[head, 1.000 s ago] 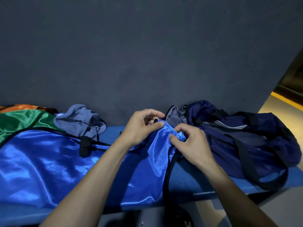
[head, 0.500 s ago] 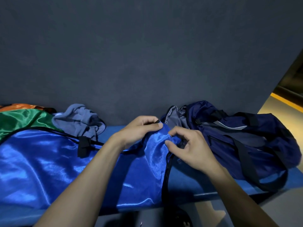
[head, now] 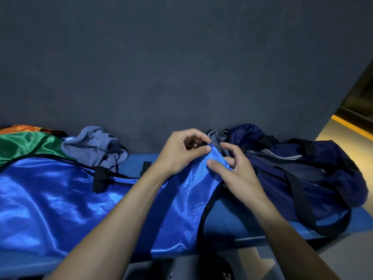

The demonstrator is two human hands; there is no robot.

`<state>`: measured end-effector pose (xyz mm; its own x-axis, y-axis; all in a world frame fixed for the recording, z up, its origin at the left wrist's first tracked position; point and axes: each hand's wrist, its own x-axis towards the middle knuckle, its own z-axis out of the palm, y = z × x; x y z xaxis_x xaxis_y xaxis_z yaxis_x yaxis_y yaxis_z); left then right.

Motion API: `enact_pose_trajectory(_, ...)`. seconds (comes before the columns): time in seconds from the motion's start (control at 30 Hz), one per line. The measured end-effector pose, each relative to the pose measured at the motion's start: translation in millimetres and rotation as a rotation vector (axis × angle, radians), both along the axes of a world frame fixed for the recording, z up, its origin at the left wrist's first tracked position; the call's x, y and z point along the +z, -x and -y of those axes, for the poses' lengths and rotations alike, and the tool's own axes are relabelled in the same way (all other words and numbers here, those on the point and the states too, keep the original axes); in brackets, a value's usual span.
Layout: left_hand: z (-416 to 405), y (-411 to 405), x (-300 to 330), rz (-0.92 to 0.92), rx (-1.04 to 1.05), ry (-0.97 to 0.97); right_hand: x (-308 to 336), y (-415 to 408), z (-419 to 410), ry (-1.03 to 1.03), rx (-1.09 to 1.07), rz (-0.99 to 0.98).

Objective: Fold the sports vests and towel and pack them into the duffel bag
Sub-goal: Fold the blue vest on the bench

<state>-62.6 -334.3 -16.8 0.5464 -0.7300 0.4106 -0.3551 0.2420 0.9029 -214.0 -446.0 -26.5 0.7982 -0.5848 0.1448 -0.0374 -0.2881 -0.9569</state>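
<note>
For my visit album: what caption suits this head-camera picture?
Both hands, left and right, gather the blue vest beside the duffel bag.

On the bench (head: 232,223) we list, left to right: two vests (head: 24,142) stacked at the far left end, a crumpled towel (head: 96,146) just right of them against the wall (head: 181,67), and the duffel bag (head: 302,174) at the right end. A third vest (head: 60,199) lies spread before the towel, its right corner raised between our left hand (head: 179,152) and right hand (head: 238,170), just beside the bag.

No readable text, label, brand, number or sign shows on anything here.
</note>
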Motion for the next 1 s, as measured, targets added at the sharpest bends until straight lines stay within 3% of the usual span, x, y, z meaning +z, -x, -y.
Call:
enact_pose_trajectory(0.2, 6.8, 1.2, -10.7, 0.086, 0.070, -0.033, -2.1, -12.3, 3.2, 0.151, -0.089, 0.023)
enact_pose_trajectory(0.37, 0.4, -2.2, -22.8, 0.043, -0.184, -0.278, 5.2, -9.9, 7.5, 0.040, -0.044, 0.062)
enact_pose_trajectory(0.53, 3.2, 2.2, -30.4, 0.278, -0.008, -0.236, 0.4, -13.8, 6.5, -0.135, -0.140, 0.057)
enact_pose_trajectory(0.73, -46.3, 1.1, -42.8, 0.616, 0.212, -0.317, -6.2, -8.4, 35.6, 0.034, -0.335, -0.090)
enact_pose_trajectory(0.9, -111.5, -10.3, -77.6, 0.806, 0.239, -0.764, -10.8, -10.6, 34.1, 0.126, -0.368, -0.171)
enact_pose_trajectory(1.0, -140.2, -12.8, -95.3, 0.778, 0.234, -0.806, -16.0, -14.3, 32.0, 0.205, -0.397, -0.182)
